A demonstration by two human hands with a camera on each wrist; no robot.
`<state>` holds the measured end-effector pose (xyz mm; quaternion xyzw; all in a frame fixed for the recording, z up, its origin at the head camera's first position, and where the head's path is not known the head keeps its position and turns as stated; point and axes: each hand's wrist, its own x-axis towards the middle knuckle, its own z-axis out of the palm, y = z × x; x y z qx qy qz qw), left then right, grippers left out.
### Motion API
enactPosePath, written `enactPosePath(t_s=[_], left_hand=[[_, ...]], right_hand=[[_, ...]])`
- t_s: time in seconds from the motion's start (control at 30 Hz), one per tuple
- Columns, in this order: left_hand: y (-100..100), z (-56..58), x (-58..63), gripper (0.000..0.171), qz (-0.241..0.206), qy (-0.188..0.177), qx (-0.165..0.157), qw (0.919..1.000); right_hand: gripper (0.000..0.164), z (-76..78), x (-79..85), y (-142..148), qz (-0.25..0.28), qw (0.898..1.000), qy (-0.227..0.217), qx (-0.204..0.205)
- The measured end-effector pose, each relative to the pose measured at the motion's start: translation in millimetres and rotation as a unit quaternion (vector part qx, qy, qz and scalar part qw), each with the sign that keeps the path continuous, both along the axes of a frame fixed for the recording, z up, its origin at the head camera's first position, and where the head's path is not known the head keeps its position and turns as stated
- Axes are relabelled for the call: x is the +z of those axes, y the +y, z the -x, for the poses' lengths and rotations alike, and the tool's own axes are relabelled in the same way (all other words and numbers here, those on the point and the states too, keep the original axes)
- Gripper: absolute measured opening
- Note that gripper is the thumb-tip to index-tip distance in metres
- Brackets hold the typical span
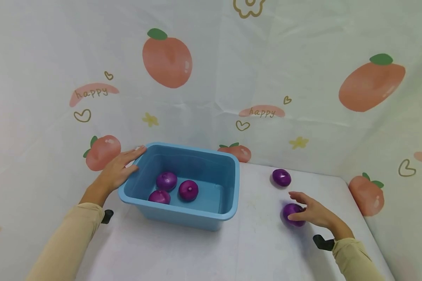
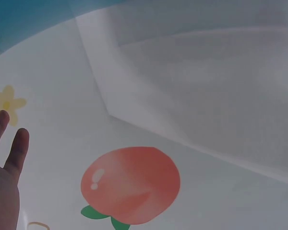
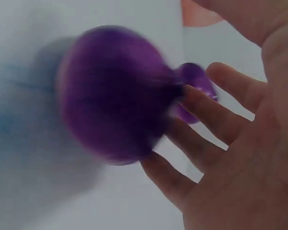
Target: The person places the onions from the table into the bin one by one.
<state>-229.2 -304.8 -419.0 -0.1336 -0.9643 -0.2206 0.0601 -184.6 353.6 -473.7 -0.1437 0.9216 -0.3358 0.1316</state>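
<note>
My left hand (image 1: 117,169) lies at the left rim of a light blue plastic bin (image 1: 197,216), its fingers extended. In the left wrist view, two straight fingers (image 2: 17,148) show at the left edge. Inside the bin are three purple onions, one of them an onion (image 1: 188,190) with a small stem tip. My right hand (image 1: 314,212) is at another purple onion (image 1: 289,212) on the table, its fingers spread and relaxed. In the right wrist view the fingertips meet that onion's stem side, while the thumb stands apart from it.
One more purple onion (image 1: 281,177) lies on the white table (image 1: 260,242), just beyond my right hand. A white cloth (image 1: 211,78) printed with fruit, hearts and flowers hangs behind the table and along its sides. The bin stands close to the back cloth.
</note>
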Motion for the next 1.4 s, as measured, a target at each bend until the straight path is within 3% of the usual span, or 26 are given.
enactPosePath(t_s=[0.2,0.33,0.73,1.0,1.2,1.4], left_hand=[[1,-1.2,-0.2,0.06,-0.004,-0.001,0.003,1.0],[2,0.5,-1.2,0.06,-0.008,0.002,0.001,1.0],[-2,-2.3,-2.5,0.06,-0.006,-0.007,0.009,0.9999],[0,1.2,0.2,0.06,-0.015,-0.001,-0.001,0.9999],[0,-1.3,4.2,0.061,-0.009,-0.012,0.001,0.9999],[-1,-1.1,2.0,0.061,-0.014,-0.015,0.0,0.9998]], right_hand=[[0.085,-5.1,-28.4,0,-0.02,0.998,-0.043,-0.038],[0.082,-9.0,-40.3,-1,-0.025,0.997,-0.048,-0.054],[0.075,-10.1,-44.8,-11,-0.011,0.998,-0.018,-0.058],[0.075,-0.8,-26.5,-23,0.015,0.998,0.003,-0.064],[0.076,9.9,4.8,-39,0.022,0.997,0.039,-0.066],[0.079,18.7,31.5,-54,0.062,0.994,0.054,-0.066]])
